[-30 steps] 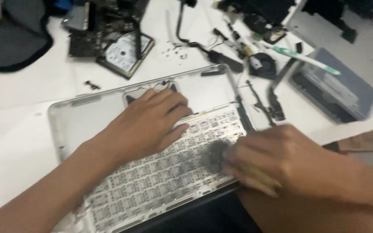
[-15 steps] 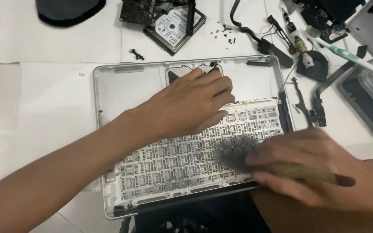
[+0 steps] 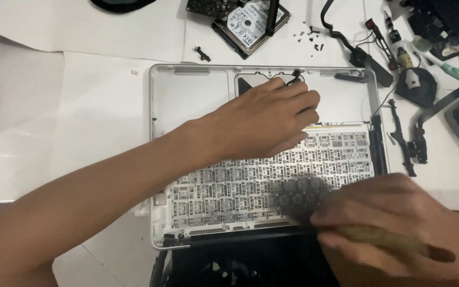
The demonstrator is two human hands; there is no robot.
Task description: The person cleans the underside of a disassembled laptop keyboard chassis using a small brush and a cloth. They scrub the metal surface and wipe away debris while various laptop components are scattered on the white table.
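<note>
An opened silver laptop shell lies inside-up on the white table, showing the back of its keyboard grid. My left hand rests flat on the shell, fingers together, over the upper edge of the keyboard. My right hand is at the lower right, closed around a brush with a brown wooden handle. The brush's dark bristles are blurred and touch the keyboard's lower right area.
A hard drive lies above the shell. Loose small screws, black cables and brackets, and a toothbrush lie at the upper right. A dark screen part adjoins the shell's near edge.
The view has shifted so the laptop shell sits more central. My left hand stays pressed on the shell. My right hand with the brush has moved slightly across the keyboard's lower right.
</note>
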